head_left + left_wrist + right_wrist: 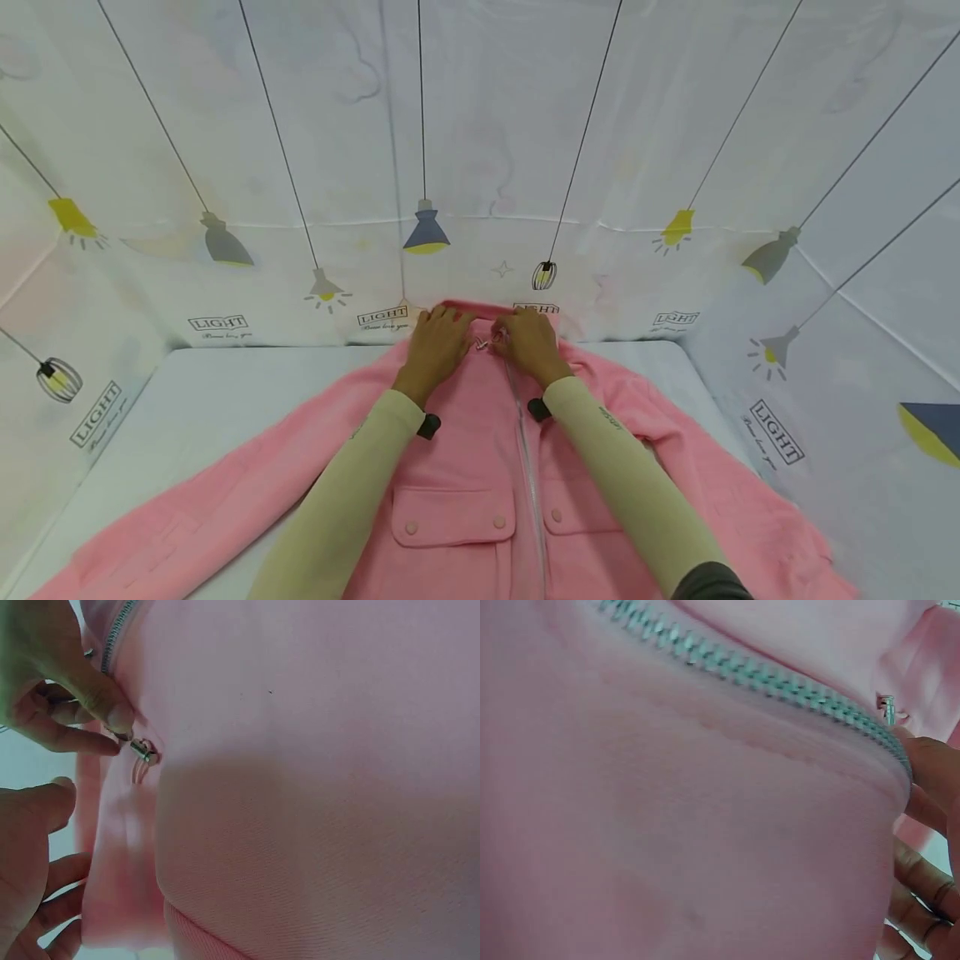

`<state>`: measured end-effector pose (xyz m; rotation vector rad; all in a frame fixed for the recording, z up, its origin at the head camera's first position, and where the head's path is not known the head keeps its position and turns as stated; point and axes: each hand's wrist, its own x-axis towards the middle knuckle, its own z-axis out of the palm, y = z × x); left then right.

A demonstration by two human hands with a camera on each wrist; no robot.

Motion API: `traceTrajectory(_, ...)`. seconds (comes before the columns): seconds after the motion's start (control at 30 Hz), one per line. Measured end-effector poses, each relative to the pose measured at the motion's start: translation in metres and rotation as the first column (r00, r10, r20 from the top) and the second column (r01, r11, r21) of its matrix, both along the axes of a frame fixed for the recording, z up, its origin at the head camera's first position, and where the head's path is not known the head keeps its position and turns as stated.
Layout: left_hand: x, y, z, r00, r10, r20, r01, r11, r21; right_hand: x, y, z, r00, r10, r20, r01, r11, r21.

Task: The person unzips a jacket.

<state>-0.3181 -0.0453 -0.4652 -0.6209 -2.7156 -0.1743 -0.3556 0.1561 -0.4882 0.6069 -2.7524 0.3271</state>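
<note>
A pink zip-up jacket (pixel 465 467) lies front up on a white surface, collar (pixel 480 310) at the far end. My left hand (pixel 438 340) rests flat on the left side of the collar, its fingers relaxed (pixel 37 847). My right hand (pixel 527 340) is at the top of the zipper (pixel 525 433), where thumb and forefinger (pixel 105 705) pinch a pink cord just behind its small metal tip (pixel 144 751). The right wrist view shows the zipper teeth (pixel 765 675), a metal pull (pixel 886 709) and my right fingers (pixel 926 825) curled under the fabric edge.
The white surface (pixel 225 392) is walled on three sides by white cloth printed with hanging lamps (pixel 426 229). The jacket's sleeves (pixel 195 517) spread out to both sides. Two buttoned chest pockets (pixel 453 517) lie between my forearms.
</note>
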Motion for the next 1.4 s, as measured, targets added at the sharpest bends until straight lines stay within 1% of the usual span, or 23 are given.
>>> traceTrajectory(0.1, 0.0, -0.002, -0.002, 1.0, 0.003, 0.002, -0.003, 1.0, 0.005, -0.005, -0.001, -0.006, 1.0, -0.001, -0.013, 0.001, 1.0, 0.008)
traceTrajectory(0.27, -0.003, -0.005, -0.005, 1.0, 0.001, 0.019, -0.001, 1.0, 0.01, -0.009, -0.002, -0.013, 1.0, -0.001, 0.001, 0.001, 0.999, -0.045)
traceTrajectory(0.57, -0.005, -0.007, -0.009, 1.0, 0.001, 0.011, -0.001, 1.0, 0.008, -0.014, 0.005, -0.019, 0.996, -0.01, 0.094, 0.021, 0.993, -0.118)
traceTrajectory(0.8, -0.004, -0.008, -0.009, 1.0, 0.002, 0.031, -0.002, 1.0, 0.006, -0.019, 0.009, -0.021, 0.988, -0.018, 0.151, 0.037, 0.991, -0.128)
traceTrajectory(1.0, -0.004, -0.008, -0.009, 1.0, -0.007, 0.023, 0.007, 1.0, 0.018, -0.023, 0.012, -0.023, 0.977, -0.016, 0.214, 0.039, 0.994, -0.103)
traceTrajectory(1.07, -0.004, -0.009, -0.01, 1.0, -0.008, 0.027, 0.007, 1.0, 0.015, -0.025, 0.013, -0.024, 0.971, -0.009, 0.237, 0.038, 0.993, -0.115)
traceTrajectory(1.2, -0.005, -0.009, -0.01, 0.999, 0.001, 0.039, -0.001, 1.0, 0.003, -0.027, 0.018, -0.026, 0.966, 0.016, 0.258, 0.032, 0.983, -0.18)
traceTrajectory(1.33, -0.005, -0.009, -0.011, 0.998, 0.008, 0.06, -0.008, 1.0, -0.006, -0.028, 0.024, -0.026, 0.96, 0.025, 0.279, 0.058, 0.956, -0.287)
traceTrajectory(1.4, -0.006, -0.009, -0.011, 0.998, 0.012, 0.069, -0.011, 1.0, -0.009, -0.027, 0.027, -0.024, 0.957, 0.02, 0.289, 0.078, 0.943, -0.323)
